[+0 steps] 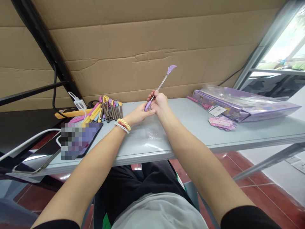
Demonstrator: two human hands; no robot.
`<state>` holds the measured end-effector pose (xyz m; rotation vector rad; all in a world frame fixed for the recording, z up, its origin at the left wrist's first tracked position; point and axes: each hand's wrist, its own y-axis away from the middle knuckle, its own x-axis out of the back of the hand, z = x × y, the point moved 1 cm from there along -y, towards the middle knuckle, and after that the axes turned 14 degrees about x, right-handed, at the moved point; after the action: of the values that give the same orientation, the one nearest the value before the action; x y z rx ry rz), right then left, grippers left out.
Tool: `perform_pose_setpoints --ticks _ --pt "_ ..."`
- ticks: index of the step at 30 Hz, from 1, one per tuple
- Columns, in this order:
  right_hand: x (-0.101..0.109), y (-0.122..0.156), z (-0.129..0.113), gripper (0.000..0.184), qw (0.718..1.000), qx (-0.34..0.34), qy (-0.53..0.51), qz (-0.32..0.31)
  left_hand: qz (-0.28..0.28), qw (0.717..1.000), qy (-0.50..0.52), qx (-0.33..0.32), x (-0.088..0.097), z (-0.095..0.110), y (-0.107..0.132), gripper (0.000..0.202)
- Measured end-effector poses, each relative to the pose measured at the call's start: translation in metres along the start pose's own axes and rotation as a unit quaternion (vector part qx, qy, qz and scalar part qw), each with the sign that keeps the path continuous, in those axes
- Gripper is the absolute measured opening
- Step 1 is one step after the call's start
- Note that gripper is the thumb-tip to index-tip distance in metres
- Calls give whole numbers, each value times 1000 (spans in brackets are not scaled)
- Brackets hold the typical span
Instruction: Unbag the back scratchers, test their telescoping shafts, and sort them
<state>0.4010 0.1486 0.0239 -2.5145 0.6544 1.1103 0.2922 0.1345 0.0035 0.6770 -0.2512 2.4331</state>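
A back scratcher (162, 82) with a purple hand-shaped head, a thin metal rod and a purple handle is held up over the table, tilted to the upper right. My left hand (139, 115) grips it at the purple handle. Higher up, my right hand (160, 102) has its fingers closed around the metal rod. Below both hands, a piece of clear plastic (152, 133) lies on the table. To the left rest several metal rods with colourful hand-shaped heads (111, 109), beside yellow, pink and blue handles (94, 113).
A phone (91, 138) and a second dark device (37, 156) with white cables lie at the left. On the right sit a purple box (250, 105) in clear plastic, a pink back scratcher (202, 103) and pink cards (222, 123). Cardboard (133, 41) stands behind the grey table (188, 133).
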Motion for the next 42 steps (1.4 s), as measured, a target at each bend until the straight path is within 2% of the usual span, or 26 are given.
perform_pose_setpoints --ticks 5,11,14,18,20,25,29,34,42 --pt "-1 -2 4 23 1000 -3 -18 16 57 995 -58 -57 -1 -7 -5 39" --pt "0 1 4 20 998 18 1 52 99 979 -173 -48 -5 -8 -5 40" --pt "2 1 1 19 998 24 1 55 76 987 -133 -53 -7 -6 -6 35" --pt "2 0 -3 20 999 26 -11 39 -8 999 -39 -21 -6 -7 -8 28" --pt "2 0 -4 20 999 23 -18 22 -16 999 -29 -13 -6 -8 -8 27" --pt "3 0 -5 20 999 16 -39 4 84 984 -144 -67 -8 -5 -7 21" --pt "6 -1 -4 18 999 10 -29 20 137 957 -252 -43 -12 -5 -6 26" --pt "9 -3 -5 16 998 24 -12 65 168 934 -314 -20 -19 -8 -8 41" --pt "11 -8 -13 16 996 45 -15 80 192 919 -344 33 -20 0 -2 61"
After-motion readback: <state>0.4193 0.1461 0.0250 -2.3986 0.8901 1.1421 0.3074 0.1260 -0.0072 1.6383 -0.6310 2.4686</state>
